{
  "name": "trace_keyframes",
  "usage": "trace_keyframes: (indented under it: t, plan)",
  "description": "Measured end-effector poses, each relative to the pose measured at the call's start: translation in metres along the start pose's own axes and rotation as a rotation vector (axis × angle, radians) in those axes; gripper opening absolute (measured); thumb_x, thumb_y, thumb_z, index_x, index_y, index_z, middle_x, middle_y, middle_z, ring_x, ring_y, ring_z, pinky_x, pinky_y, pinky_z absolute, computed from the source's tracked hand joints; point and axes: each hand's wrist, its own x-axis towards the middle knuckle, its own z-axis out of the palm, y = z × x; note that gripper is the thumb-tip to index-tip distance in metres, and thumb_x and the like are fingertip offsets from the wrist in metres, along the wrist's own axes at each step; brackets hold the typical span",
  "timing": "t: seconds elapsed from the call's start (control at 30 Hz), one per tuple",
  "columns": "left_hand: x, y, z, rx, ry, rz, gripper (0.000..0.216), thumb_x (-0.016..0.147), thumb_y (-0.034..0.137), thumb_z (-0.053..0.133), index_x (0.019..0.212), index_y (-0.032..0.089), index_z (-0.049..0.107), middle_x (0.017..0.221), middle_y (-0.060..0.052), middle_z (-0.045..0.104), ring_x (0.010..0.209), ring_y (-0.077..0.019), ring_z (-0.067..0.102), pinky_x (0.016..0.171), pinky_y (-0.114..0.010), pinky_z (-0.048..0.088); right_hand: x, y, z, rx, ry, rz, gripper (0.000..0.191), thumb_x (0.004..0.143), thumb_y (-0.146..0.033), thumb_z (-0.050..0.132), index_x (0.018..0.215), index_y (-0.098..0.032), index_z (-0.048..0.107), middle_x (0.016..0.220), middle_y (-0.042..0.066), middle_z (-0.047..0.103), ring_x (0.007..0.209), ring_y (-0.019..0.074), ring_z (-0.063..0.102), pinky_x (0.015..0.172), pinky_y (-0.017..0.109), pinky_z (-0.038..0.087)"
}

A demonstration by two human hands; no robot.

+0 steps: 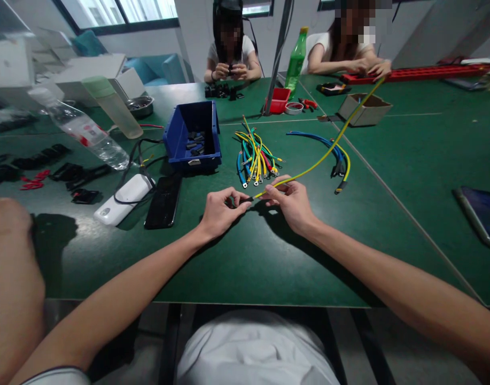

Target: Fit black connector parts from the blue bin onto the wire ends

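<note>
My right hand [289, 200] pinches a long yellow-green wire [333, 147] near its near end; the wire runs up and away to the far right. My left hand [222, 209] is closed on a small black piece [231, 202] held against that wire's tip. Both hands hover just above the green table [269, 251]. Just beyond them lies a bundle of yellow, blue, green and red wires with ring terminals [256, 156]. A second group of blue and yellow wires [335, 155] lies to the right.
A blue bin [193, 136] with black parts, a black phone [163, 201], a white power bank [124, 198] and a fallen water bottle [84, 133] sit to the left. Two people work at the far edge by a green bottle [296, 61] and cardboard box [365, 109]. Another phone [481, 214] lies right.
</note>
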Motion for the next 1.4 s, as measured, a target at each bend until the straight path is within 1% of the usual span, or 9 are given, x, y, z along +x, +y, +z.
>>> trace_keyframes:
  t: [0.13, 0.47, 0.57, 0.73, 1.07, 1.2, 1.4]
  plan:
    - [-0.0001, -0.0012, 0.0004, 0.008, -0.002, 0.006, 0.033, 0.074, 0.028, 0.069, 0.057, 0.017, 0.043, 0.085, -0.007, 0.073, 0.073, -0.0166, 0.067, 0.068, -0.03, 0.05, 0.0002, 0.001, 0.0002, 0.004, 0.002, -0.014, 0.031, 0.067, -0.039, 0.077, 0.079, -0.02, 0.055, 0.066, -0.002, 0.063, 0.063, 0.017, 0.068, 0.051, 0.024, 0.052]
    - [-0.0005, 0.001, -0.0004, 0.004, -0.002, -0.003, 0.033, 0.074, 0.029, 0.069, 0.057, 0.017, 0.043, 0.084, -0.007, 0.073, 0.073, -0.0178, 0.067, 0.068, -0.03, 0.051, -0.0006, 0.0, 0.0005, -0.007, 0.0, 0.005, 0.032, 0.067, -0.039, 0.076, 0.079, -0.02, 0.054, 0.067, -0.001, 0.064, 0.064, 0.017, 0.068, 0.052, 0.025, 0.053]
    - [-0.0004, 0.0024, -0.0005, 0.004, -0.002, -0.003, 0.033, 0.074, 0.028, 0.069, 0.057, 0.018, 0.043, 0.085, -0.007, 0.073, 0.073, -0.0177, 0.067, 0.068, -0.03, 0.051, -0.0024, -0.0019, 0.002, -0.037, 0.012, -0.005, 0.031, 0.067, -0.04, 0.076, 0.078, -0.021, 0.054, 0.066, -0.001, 0.064, 0.064, 0.0176, 0.068, 0.052, 0.025, 0.053]
    - [-0.0009, 0.0029, -0.0008, 0.001, -0.007, -0.004, 0.032, 0.073, 0.026, 0.069, 0.057, 0.018, 0.043, 0.084, -0.006, 0.073, 0.075, -0.0182, 0.068, 0.069, -0.03, 0.051, -0.006, -0.0019, 0.004, -0.039, 0.04, -0.023, 0.031, 0.068, -0.041, 0.075, 0.08, -0.021, 0.054, 0.07, 0.0, 0.065, 0.065, 0.018, 0.068, 0.052, 0.026, 0.053]
    - [0.0013, -0.0053, 0.0001, -0.105, -0.019, -0.077, 0.03, 0.071, 0.027, 0.071, 0.059, 0.017, 0.046, 0.083, -0.008, 0.073, 0.075, -0.0191, 0.068, 0.071, -0.032, 0.053, -0.007, 0.0, 0.0047, -0.045, 0.037, -0.024, 0.032, 0.068, -0.041, 0.075, 0.081, -0.021, 0.053, 0.069, -0.001, 0.064, 0.067, 0.0181, 0.068, 0.054, 0.027, 0.054]
    - [0.0003, -0.0025, 0.0001, -0.098, -0.019, -0.066, 0.031, 0.071, 0.027, 0.071, 0.058, 0.017, 0.045, 0.084, -0.008, 0.073, 0.074, -0.0183, 0.068, 0.069, -0.031, 0.052, -0.0068, 0.0005, 0.0042, -0.057, 0.033, -0.039, 0.031, 0.068, -0.041, 0.075, 0.08, -0.021, 0.054, 0.067, -0.001, 0.063, 0.065, 0.0183, 0.068, 0.052, 0.027, 0.054]
    - [-0.0017, 0.002, -0.0002, -0.044, -0.006, -0.017, 0.031, 0.072, 0.025, 0.07, 0.057, 0.017, 0.044, 0.083, -0.007, 0.073, 0.074, -0.0179, 0.067, 0.07, -0.031, 0.051, -0.0081, -0.0004, 0.0048, -0.04, 0.029, -0.037, 0.029, 0.069, -0.039, 0.075, 0.079, -0.021, 0.054, 0.067, -0.001, 0.063, 0.064, 0.0177, 0.068, 0.052, 0.026, 0.054]
